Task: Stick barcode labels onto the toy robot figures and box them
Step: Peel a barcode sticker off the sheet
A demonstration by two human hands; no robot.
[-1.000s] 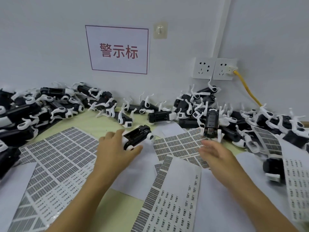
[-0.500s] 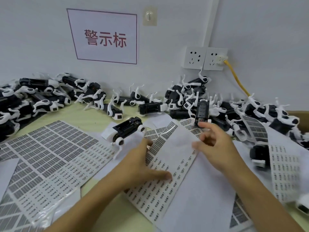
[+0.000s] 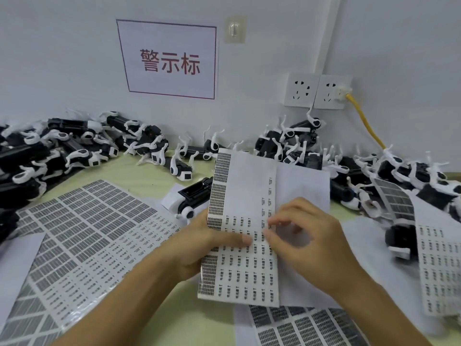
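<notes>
My left hand (image 3: 199,248) holds up a sheet of barcode labels (image 3: 239,275), gripping it at its left edge with the thumb laid across the front. My right hand (image 3: 306,243) has its fingertips bent onto the sheet's middle, pinching at a label there. Just behind the sheet lies one black-and-white toy robot figure (image 3: 192,196) on the table, partly hidden by the sheet. Many more toy robot figures are piled along the wall at the left (image 3: 50,151) and the right (image 3: 374,176). No box is in view.
A large label sheet (image 3: 82,236) covers the table's left side, another (image 3: 304,325) lies under my arms, and a curled one (image 3: 439,258) at the right. Wall sockets (image 3: 316,91) with a yellow cable (image 3: 366,126) sit above the right pile. A sign (image 3: 169,58) hangs on the wall.
My left hand let go of the toy robot, which now lies on the table, and lifted a label sheet upright. My right hand came onto that sheet.
</notes>
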